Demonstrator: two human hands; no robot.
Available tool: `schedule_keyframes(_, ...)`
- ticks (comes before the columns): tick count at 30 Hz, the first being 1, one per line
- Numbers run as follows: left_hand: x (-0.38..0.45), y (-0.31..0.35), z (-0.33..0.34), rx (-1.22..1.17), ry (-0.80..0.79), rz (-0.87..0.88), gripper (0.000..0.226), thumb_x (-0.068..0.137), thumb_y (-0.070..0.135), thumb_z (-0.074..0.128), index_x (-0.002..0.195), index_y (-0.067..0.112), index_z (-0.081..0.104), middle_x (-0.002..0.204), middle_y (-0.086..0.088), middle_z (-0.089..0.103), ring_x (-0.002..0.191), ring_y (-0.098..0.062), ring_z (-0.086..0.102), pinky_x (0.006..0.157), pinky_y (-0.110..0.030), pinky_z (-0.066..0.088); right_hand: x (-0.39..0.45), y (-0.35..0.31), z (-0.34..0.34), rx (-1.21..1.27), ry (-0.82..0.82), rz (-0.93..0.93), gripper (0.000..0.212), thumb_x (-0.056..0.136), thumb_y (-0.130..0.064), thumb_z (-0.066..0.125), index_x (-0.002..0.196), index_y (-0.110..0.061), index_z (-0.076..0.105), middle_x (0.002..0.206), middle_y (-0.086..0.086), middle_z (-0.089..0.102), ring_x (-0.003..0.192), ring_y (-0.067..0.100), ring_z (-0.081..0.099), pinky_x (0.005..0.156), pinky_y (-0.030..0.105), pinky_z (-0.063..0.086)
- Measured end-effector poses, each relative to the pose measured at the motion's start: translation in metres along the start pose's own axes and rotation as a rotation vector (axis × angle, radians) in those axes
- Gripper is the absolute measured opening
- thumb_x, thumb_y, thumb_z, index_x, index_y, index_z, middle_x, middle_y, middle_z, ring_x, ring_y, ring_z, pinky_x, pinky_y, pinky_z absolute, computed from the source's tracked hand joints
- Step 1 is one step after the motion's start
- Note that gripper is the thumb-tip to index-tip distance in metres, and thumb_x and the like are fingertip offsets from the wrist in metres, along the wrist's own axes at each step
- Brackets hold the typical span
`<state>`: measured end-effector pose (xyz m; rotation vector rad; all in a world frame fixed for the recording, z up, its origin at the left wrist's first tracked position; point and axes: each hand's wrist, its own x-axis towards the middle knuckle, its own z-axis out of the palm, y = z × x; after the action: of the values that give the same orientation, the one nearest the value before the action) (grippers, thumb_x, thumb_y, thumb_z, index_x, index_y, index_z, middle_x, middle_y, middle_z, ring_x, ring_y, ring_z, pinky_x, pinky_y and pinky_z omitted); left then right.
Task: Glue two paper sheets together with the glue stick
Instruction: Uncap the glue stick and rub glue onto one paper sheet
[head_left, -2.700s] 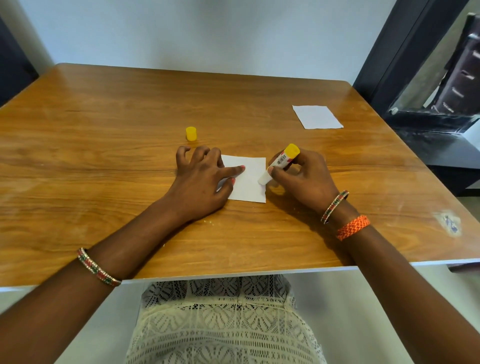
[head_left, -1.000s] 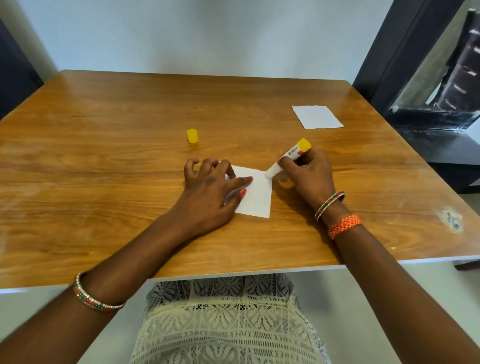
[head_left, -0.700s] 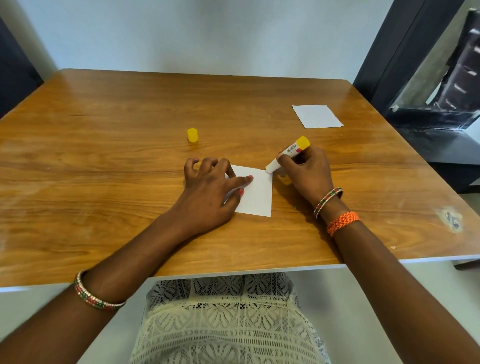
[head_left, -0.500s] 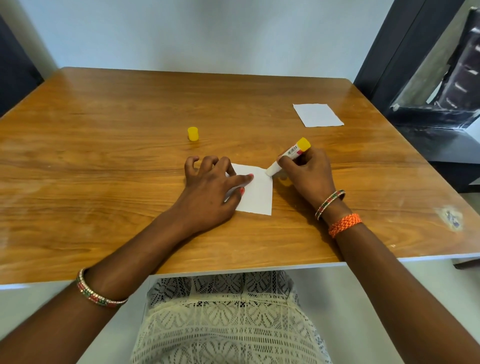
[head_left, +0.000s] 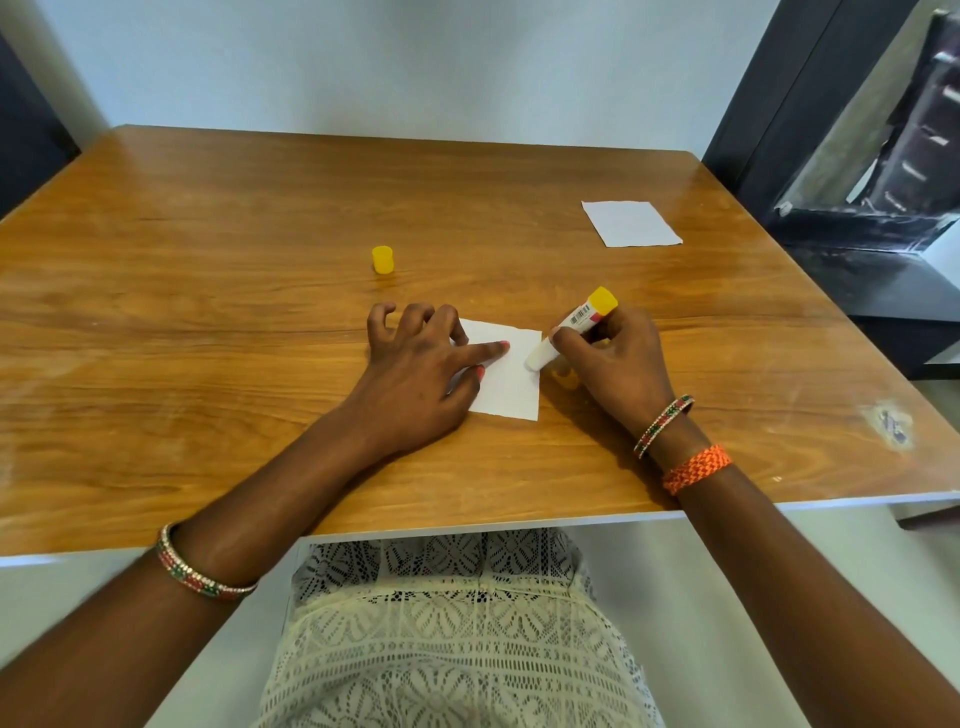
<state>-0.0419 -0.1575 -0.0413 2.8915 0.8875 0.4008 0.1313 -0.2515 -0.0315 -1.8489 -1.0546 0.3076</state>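
Two forearms come up from the bottom of the frame, each with a bangle, over a cream lace garment (head_left: 457, 639) at bottom centre. Just above the middle, the left hand (head_left: 415, 379) lies spread, palm down, its forefinger and thumb pinning the near sheet (head_left: 511, 382) flat on the table (head_left: 208, 364); it grips nothing. Right of it, the right hand (head_left: 613, 364) is closed around the glue stick (head_left: 571, 330), held slanted, yellow base up and to the right, white tip down at the sheet's right edge. Whether glue is actually touching the paper there I cannot tell.

Further up, left of centre, the yellow cap (head_left: 383, 259) stands alone on the wood, well apart from both hands. In the upper right of the frame the second sheet (head_left: 630, 223) lies flat and untouched near the table's far right side.

My judgement: the paper is thin, light and limp, so it will slide or wrinkle under the drag of the stick unless pressed down near where the tip runs, as the left hand does. The second sheet is best lifted by a corner or edge, then lowered squarely, since tacky glue leaves little room for shifting. The stick is rigid and light; a hold low on the barrel gives control, and hard pressure could smear or break the soft glue
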Motion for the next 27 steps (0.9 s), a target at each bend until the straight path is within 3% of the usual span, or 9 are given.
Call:
schedule_keyframes(5, 0.000, -0.001, 0.002, -0.001, 0.015, 0.003, 0.046, 0.088, 0.044, 0.027, 0.130, 0.047, 0.044, 0.113, 0.001, 0.047, 0.122, -0.021, 0.034, 0.100, -0.042, 0.003, -0.010, 0.000, -0.002, 0.026, -0.026, -0.018, 0.024, 0.077, -0.028, 0.065, 0.087, -0.007, 0.068, 0.084, 0.007, 0.070, 0.072, 0.018, 0.067, 0.065, 0.038, 0.056)
schedule_keyframes(15, 0.000, 0.000, 0.001, 0.004, 0.008, -0.003, 0.048, 0.087, 0.045, 0.025, 0.132, 0.046, 0.043, 0.116, 0.001, 0.046, 0.124, -0.021, 0.031, 0.101, -0.043, 0.005, -0.031, -0.001, -0.006, 0.080, -0.091, -0.009, 0.017, 0.078, -0.016, 0.066, 0.085, -0.001, 0.069, 0.079, 0.011, 0.071, 0.068, 0.024, 0.067, 0.061, 0.043, 0.057)
schedule_keyframes(21, 0.000, 0.000, 0.000, 0.006, 0.009, -0.001, 0.049, 0.087, 0.045, 0.024, 0.132, 0.046, 0.042, 0.117, 0.000, 0.046, 0.124, -0.021, 0.031, 0.101, -0.042, 0.004, -0.039, -0.002, -0.008, 0.134, -0.136, 0.022, 0.015, 0.079, -0.014, 0.065, 0.087, -0.001, 0.068, 0.078, 0.008, 0.070, 0.059, 0.010, 0.064, 0.048, 0.015, 0.046)
schedule_keyframes(27, -0.001, 0.000, 0.002, -0.006, 0.022, 0.002, 0.047, 0.088, 0.045, 0.026, 0.131, 0.045, 0.044, 0.116, 0.000, 0.047, 0.123, -0.022, 0.033, 0.101, -0.043, 0.005, -0.035, -0.006, -0.017, 0.410, -0.086, 0.146, 0.009, 0.084, -0.009, 0.063, 0.085, 0.000, 0.066, 0.068, 0.006, 0.065, 0.055, 0.012, 0.059, 0.050, 0.021, 0.048)
